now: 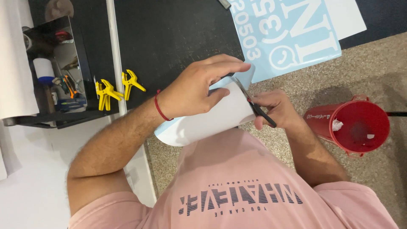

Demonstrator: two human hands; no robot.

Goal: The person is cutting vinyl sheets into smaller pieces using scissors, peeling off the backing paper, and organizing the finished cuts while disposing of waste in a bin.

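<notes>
My left hand (199, 87) grips a curled sheet of white and pale blue vinyl (203, 121), fingers spread over its top, a red cord around the wrist. My right hand (273, 108) holds black-handled scissors (254, 104), whose blades reach into the sheet's upper edge near my left fingertips. The sheet bends down over the edge of the black table (169, 34) toward my pink shirt.
A pale blue sheet with white cut-out shapes (292, 34) lies on the table at the top right. Two yellow spring clamps (114, 89) sit left of my arm. A black tool rack (55, 72) stands at far left. A red bucket (360, 125) stands on the speckled floor at right.
</notes>
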